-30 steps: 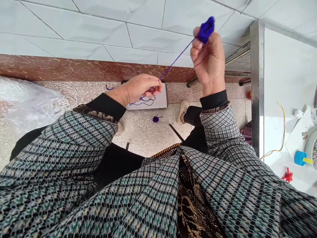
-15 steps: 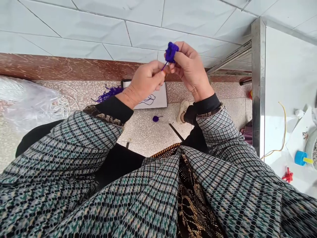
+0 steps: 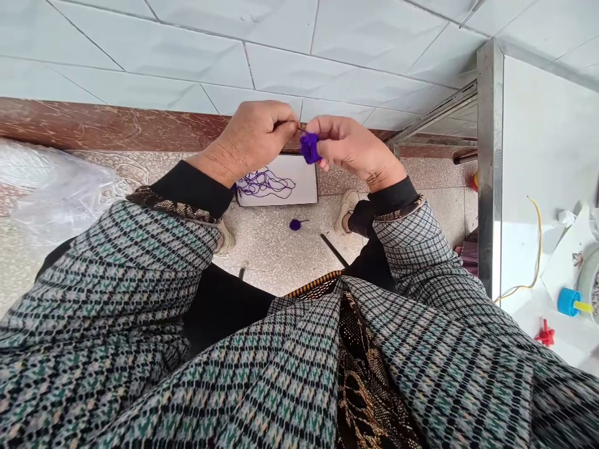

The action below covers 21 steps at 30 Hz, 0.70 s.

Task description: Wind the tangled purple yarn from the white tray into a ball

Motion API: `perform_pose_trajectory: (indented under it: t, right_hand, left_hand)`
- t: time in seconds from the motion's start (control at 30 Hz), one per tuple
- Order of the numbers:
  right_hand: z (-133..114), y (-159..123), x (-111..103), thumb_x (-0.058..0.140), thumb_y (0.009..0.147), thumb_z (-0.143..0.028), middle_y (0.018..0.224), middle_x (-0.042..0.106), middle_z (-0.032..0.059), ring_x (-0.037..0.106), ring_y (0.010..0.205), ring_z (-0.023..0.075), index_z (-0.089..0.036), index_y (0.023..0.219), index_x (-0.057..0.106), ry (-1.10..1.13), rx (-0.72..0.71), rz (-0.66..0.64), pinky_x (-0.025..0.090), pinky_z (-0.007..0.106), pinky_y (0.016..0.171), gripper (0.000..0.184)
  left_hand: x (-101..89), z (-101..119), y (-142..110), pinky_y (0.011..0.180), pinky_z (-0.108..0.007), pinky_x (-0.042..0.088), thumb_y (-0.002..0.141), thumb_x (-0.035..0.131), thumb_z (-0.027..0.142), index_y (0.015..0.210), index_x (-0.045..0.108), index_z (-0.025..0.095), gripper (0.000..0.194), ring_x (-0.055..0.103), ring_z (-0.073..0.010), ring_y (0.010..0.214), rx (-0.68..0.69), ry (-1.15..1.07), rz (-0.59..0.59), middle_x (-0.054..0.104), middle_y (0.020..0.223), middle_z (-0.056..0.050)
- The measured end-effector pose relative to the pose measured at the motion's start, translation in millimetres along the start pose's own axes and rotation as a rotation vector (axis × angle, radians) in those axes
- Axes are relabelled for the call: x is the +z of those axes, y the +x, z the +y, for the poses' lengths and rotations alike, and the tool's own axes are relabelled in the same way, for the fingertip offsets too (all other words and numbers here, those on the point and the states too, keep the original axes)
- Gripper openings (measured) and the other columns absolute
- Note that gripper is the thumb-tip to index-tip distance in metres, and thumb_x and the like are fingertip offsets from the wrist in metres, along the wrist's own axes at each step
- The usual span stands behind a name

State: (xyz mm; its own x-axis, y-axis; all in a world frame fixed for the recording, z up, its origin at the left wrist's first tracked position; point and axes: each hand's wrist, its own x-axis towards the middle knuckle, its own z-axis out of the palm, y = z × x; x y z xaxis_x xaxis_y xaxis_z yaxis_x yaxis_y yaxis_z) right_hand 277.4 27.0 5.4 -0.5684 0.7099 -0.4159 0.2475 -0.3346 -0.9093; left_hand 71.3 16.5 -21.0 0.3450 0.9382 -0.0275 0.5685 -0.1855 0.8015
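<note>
My right hand (image 3: 349,146) is closed on a small bundle of purple yarn (image 3: 309,148), with thumb and fingers around its right side. Close by on the left, my left hand (image 3: 259,137) is closed in a pinch. A thin strand runs from its fingertips to the bundle, blurred and partly hidden. Below the hands, loops of loose purple yarn (image 3: 266,183) lie on a white board with a dark edge (image 3: 306,187). A small purple yarn ball (image 3: 294,224) with a short tail rests on the floor nearer to me.
A clear plastic bag with white cord (image 3: 60,187) lies on the floor at left. The tiled wall (image 3: 262,37) rises ahead. At right stands a white table (image 3: 519,187) with a metal leg, a yellow wire (image 3: 538,237), a blue cap (image 3: 568,302) and a red piece (image 3: 545,333).
Both hands have come down a little with the purple bundle. My left hand has moved left, uncovering more of the yarn loops on the board. The bundle has turned and shifted slightly left.
</note>
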Motion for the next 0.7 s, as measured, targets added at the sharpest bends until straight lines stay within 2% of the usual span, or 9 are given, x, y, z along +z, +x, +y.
perform_pose_trajectory:
  t: [0.1,0.17,0.23,0.3,0.37,0.43,0.5,0.6,0.7]
  right_hand:
    - [4,6,-1,0.062,0.099,-0.009,0.081,0.057,-0.0023,0.051,0.063,0.0101,-0.022,0.095,0.051,0.156,-0.148,0.201,0.051,0.02,0.065,0.017]
    - [9,13,-5,0.059,0.102,-0.013,0.084,0.056,-0.0017,0.051,0.066,0.0108,-0.023,0.095,0.048,0.129,-0.217,0.327,0.051,0.02,0.067,0.016]
    - [15,18,-10,0.06,0.099,-0.008,0.082,0.054,-0.0023,0.048,0.067,0.0109,-0.023,0.092,0.047,0.046,-0.243,0.399,0.047,0.019,0.065,0.02]
    - [17,19,-13,0.066,0.089,0.0,0.08,0.053,-0.003,0.046,0.07,0.0109,-0.022,0.09,0.05,-0.052,-0.219,0.364,0.044,0.019,0.064,0.027]
    - [15,15,-11,0.068,0.082,0.008,0.083,0.058,-0.0028,0.049,0.073,0.0106,-0.02,0.092,0.055,-0.158,-0.161,0.236,0.044,0.018,0.065,0.032]
    - [8,8,-6,0.063,0.08,0.013,0.084,0.061,-0.0026,0.05,0.071,0.0097,-0.018,0.093,0.056,-0.193,-0.076,0.08,0.042,0.018,0.063,0.034]
    - [-1,1,0,0.059,0.084,0.014,0.08,0.06,-0.003,0.046,0.064,0.0087,-0.018,0.091,0.056,-0.126,-0.018,-0.004,0.039,0.018,0.059,0.033]
    - [-9,-1,3,0.059,0.094,0.007,0.078,0.059,-0.0035,0.042,0.058,0.0083,-0.019,0.092,0.055,0.114,-0.05,0.091,0.039,0.019,0.057,0.026]
    - [-7,6,0,0.055,0.101,0.0,0.082,0.057,-0.0034,0.042,0.06,0.0093,-0.02,0.096,0.052,0.263,-0.124,0.295,0.042,0.02,0.06,0.022]
  left_hand:
    - [15.2,-4,0,0.085,-0.027,0.044,0.103,0.059,0.019,0.085,0.066,0.016,0.02,0.055,-0.0154,0.086,-0.003,-0.057,-0.09,0.066,0.083,-0.001]
    - [25.2,-5,-2,0.084,-0.029,0.045,0.099,0.061,0.022,0.078,0.067,0.017,0.022,0.059,-0.0174,0.083,0.049,-0.064,-0.17,0.066,0.079,-0.002]
    - [28.0,-2,-5,0.081,-0.031,0.046,0.095,0.064,0.025,0.074,0.068,0.018,0.022,0.061,-0.0187,0.078,0.09,-0.076,-0.228,0.063,0.072,-0.001]
    - [21.6,2,-8,0.08,-0.03,0.045,0.094,0.063,0.024,0.078,0.07,0.018,0.019,0.06,-0.018,0.077,0.093,-0.105,-0.226,0.064,0.073,-0.001]
    - [9.0,4,-8,0.081,-0.028,0.044,0.097,0.06,0.022,0.083,0.07,0.016,0.018,0.057,-0.0156,0.08,0.064,-0.124,-0.182,0.066,0.08,0.0]
    - [-3.4,3,-7,0.083,-0.026,0.044,0.101,0.059,0.021,0.086,0.068,0.016,0.018,0.054,-0.014,0.082,0.014,-0.121,-0.126,0.065,0.081,0.001]
    - [-9.9,-2,-4,0.084,-0.025,0.044,0.105,0.061,0.025,0.086,0.066,0.017,0.021,0.052,-0.0147,0.083,-0.042,-0.097,-0.102,0.061,0.076,0.002]
    - [-5.6,-11,-1,0.084,-0.025,0.044,0.106,0.063,0.029,0.089,0.069,0.017,0.022,0.052,-0.0163,0.084,-0.081,-0.05,-0.124,0.062,0.073,0.002]
    - [5.9,-10,0,0.086,-0.026,0.046,0.102,0.06,0.027,0.092,0.076,0.016,0.022,0.057,-0.0168,0.084,-0.023,-0.021,-0.271,0.068,0.078,0.0]
